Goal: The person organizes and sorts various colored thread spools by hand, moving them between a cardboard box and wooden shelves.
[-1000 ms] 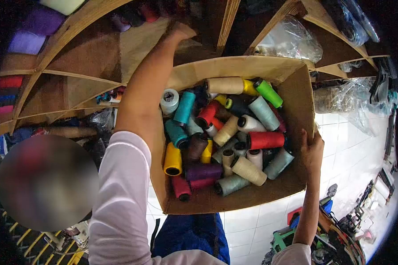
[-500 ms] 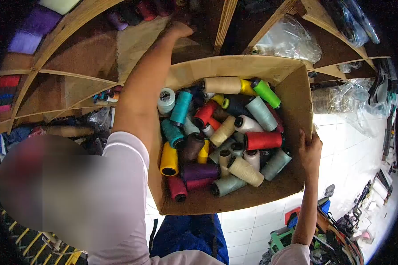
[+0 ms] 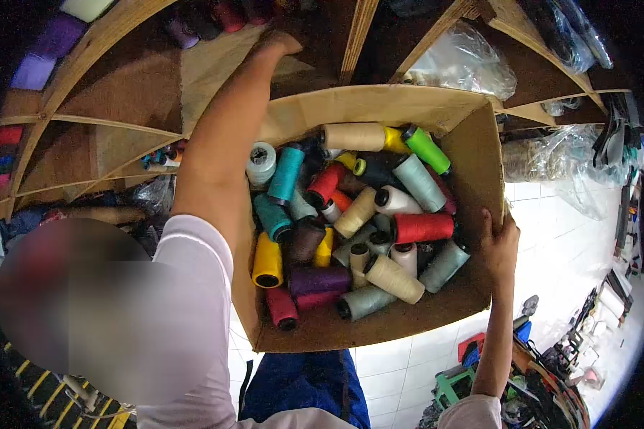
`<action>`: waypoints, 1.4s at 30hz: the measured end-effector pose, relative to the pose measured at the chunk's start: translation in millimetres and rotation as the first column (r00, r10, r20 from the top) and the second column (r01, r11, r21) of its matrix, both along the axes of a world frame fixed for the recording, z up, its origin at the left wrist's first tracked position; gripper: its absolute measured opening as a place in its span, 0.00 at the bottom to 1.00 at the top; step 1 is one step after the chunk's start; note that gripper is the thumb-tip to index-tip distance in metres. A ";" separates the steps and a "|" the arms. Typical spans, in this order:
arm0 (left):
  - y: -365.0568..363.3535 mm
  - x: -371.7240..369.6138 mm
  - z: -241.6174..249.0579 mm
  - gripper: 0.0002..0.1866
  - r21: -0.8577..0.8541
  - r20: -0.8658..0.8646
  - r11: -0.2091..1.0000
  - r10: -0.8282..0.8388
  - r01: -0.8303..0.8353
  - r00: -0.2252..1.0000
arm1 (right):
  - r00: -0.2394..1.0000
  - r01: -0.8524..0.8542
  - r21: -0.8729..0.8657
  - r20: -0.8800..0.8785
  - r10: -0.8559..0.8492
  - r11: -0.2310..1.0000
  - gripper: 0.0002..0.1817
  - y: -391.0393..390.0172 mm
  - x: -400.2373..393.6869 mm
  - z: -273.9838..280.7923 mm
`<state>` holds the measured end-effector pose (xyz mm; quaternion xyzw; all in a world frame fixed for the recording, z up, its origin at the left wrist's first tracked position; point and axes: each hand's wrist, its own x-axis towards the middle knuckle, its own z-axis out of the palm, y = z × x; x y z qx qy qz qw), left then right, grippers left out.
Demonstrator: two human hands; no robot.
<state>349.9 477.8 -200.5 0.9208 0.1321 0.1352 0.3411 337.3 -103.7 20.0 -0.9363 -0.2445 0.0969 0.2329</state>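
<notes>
1. The right hand [image 3: 499,239] grips the right edge of the cardboard box [image 3: 474,146], which is in front of the person, below the wooden shelf [image 3: 222,79].
2. Thread spools [image 3: 423,228] lie jumbled inside the box.
3. The left hand [image 3: 285,43] reaches into a shelf compartment near dark red spools [image 3: 227,14]; whether it grasps anything, I cannot tell.

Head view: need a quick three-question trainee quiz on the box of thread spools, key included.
1. Which hand is on the side of the cardboard box?
2. Where in the box is the bright green spool, seen from the wearer?
A near left corner
B far right corner
C middle
3. True or false: the left hand is down among the spools.

Key:
1. Right hand.
2. B.
3. False; it is up at the wooden shelving.
</notes>
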 end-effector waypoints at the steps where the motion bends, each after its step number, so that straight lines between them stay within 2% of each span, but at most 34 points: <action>1: -0.1 2.6 -0.5 0.27 0.209 -0.057 0.976 0.078 -0.064 0.995 | 1.000 -0.009 0.004 0.026 0.009 1.000 0.21 -0.1 -0.1 -1.2; 2: 2.0 5.6 0.8 0.27 0.339 -0.160 0.937 0.146 -0.085 0.976 | 1.000 -0.008 0.004 0.025 0.008 1.000 0.21 0.0 -0.5 -1.9; 4: -32.1 -9.9 52.8 0.28 0.478 -0.319 0.874 0.263 -0.084 0.911 | 0.999 -0.002 0.010 0.044 0.001 1.000 0.20 -0.7 -0.2 -2.3; 7: -48.6 -14.5 78.8 0.30 0.583 -0.397 0.810 0.352 -0.064 0.848 | 1.000 -0.009 0.019 -0.023 0.009 1.000 0.19 -1.4 1.4 -0.1; 11: -31.1 -2.7 47.3 0.34 0.565 -0.313 0.818 0.330 -0.105 0.890 | 1.000 0.014 0.037 0.025 -0.015 0.999 0.19 -2.1 0.6 -0.4; 14: -27.5 1.0 42.5 0.37 0.543 -0.291 0.835 0.291 -0.093 0.911 | 0.995 -0.010 0.009 0.102 0.009 1.000 0.19 -11.3 5.3 -13.9; 15: -31.1 0.7 54.4 0.36 0.564 -0.349 0.826 0.235 0.003 0.907 | 0.992 -0.035 0.036 0.122 0.031 0.999 0.19 -13.0 5.9 -16.1; 17: -31.4 1.8 67.8 0.31 0.533 -0.392 0.842 0.155 0.087 0.907 | 0.988 -0.057 0.064 0.145 0.047 0.996 0.19 -12.2 6.2 -13.8; 19: -24.6 7.6 56.7 0.31 0.549 -0.426 0.825 0.134 0.138 0.895 | 0.997 -0.032 0.074 0.067 0.027 0.997 0.19 -6.0 2.9 -5.9; 22: -22.6 6.3 56.1 0.31 0.572 -0.478 0.794 0.121 0.204 0.870 | 0.996 -0.057 0.069 0.078 0.051 0.996 0.19 -7.0 4.5 -6.1; 23: -24.4 1.1 57.2 0.31 0.573 -0.479 0.795 0.127 0.200 0.868 | 0.996 -0.062 0.070 0.076 0.057 0.996 0.19 -7.0 4.3 -6.7; 24: -49.3 -11.8 85.2 0.31 0.535 -0.467 0.835 0.165 0.129 0.869 | 0.995 -0.052 0.050 0.088 0.047 0.997 0.19 -7.5 3.6 -6.6; 26: -60.0 -22.6 95.9 0.32 0.494 -0.463 0.868 0.208 0.055 0.861 | 0.992 -0.055 0.051 0.112 0.049 0.997 0.18 -6.6 2.6 -5.8; 29: -38.3 -2.3 63.2 0.33 0.531 -0.441 0.846 0.221 0.054 0.870 | 0.996 -0.031 0.053 0.081 0.027 0.998 0.18 -6.6 2.8 -6.9; 32: -28.4 1.6 55.2 0.34 0.557 -0.419 0.829 0.233 0.046 0.877 | 0.996 -0.026 0.066 0.084 0.020 0.997 0.17 -9.9 4.3 -12.5; 35: -35.7 -12.1 69.1 0.30 0.569 -0.401 0.815 0.157 0.111 0.902 | 0.990 -0.046 0.052 0.133 0.039 0.998 0.16 -12.6 4.3 -12.9; 37: -47.6 -15.6 86.5 0.33 0.606 -0.409 0.793 0.243 0.062 0.880 | 0.986 -0.059 0.039 0.159 0.052 0.998 0.16 -9.0 3.6 -11.0; 38: -53.6 -17.0 94.0 0.34 0.619 -0.411 0.784 0.274 0.045 0.870 | 0.995 -0.020 0.024 0.097 0.018 1.000 0.16 -6.3 2.8 -6.7; 39: -56.0 -16.1 93.1 0.34 0.673 -0.467 0.737 0.351 0.069 0.812 | 0.999 0.019 0.004 0.036 -0.019 1.000 0.16 -4.5 2.3 -4.5; 41: -54.0 -16.7 93.8 0.34 0.718 -0.512 0.689 0.427 0.099 0.745 | 0.998 -0.013 0.021 0.067 0.011 1.000 0.16 -6.9 3.2 -7.3; 42: -34.0 -10.2 74.4 0.36 0.665 -0.535 0.740 0.373 0.105 0.758 | 0.994 -0.038 0.037 0.100 0.034 0.999 0.15 -8.8 3.9 -9.1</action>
